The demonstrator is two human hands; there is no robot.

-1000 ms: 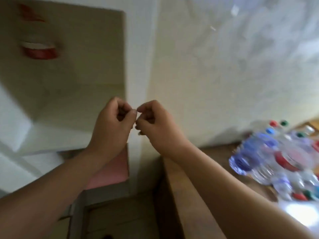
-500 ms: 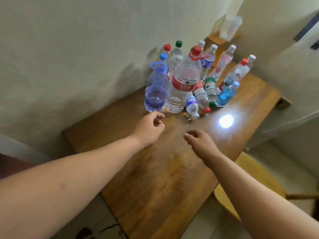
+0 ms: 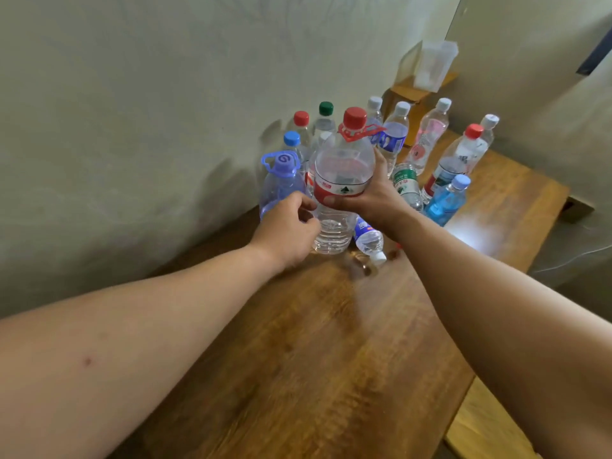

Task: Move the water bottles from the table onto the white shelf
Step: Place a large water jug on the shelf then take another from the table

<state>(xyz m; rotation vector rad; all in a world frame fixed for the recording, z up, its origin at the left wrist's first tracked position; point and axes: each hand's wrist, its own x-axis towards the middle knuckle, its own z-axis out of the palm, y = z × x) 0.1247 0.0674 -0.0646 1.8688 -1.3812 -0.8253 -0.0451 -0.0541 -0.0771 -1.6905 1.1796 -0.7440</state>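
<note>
A large clear bottle with a red cap and red label (image 3: pixel 342 167) stands at the front of a cluster of water bottles on the wooden table (image 3: pixel 324 342). My right hand (image 3: pixel 371 197) wraps around its right side at the label. My left hand (image 3: pixel 288 226) is at its lower left side, fingers curled against it. A large bluish bottle with a purple handle cap (image 3: pixel 281 180) stands just left. A small bottle (image 3: pixel 369 240) lies on its side beside the big one. A blue-tinted bottle (image 3: pixel 445 200) stands to the right. The white shelf is out of view.
Several smaller bottles with red, green, blue and white caps crowd behind, against the wall (image 3: pixel 132 127). A translucent plastic container (image 3: pixel 433 64) sits on a wooden stand in the corner. A wooden stool (image 3: pixel 486 425) sits below the table's right edge.
My view swung from the white shelf to the table. Both hands reached forward, and the right one closed around the large red-capped bottle while the left came against its lower side.
</note>
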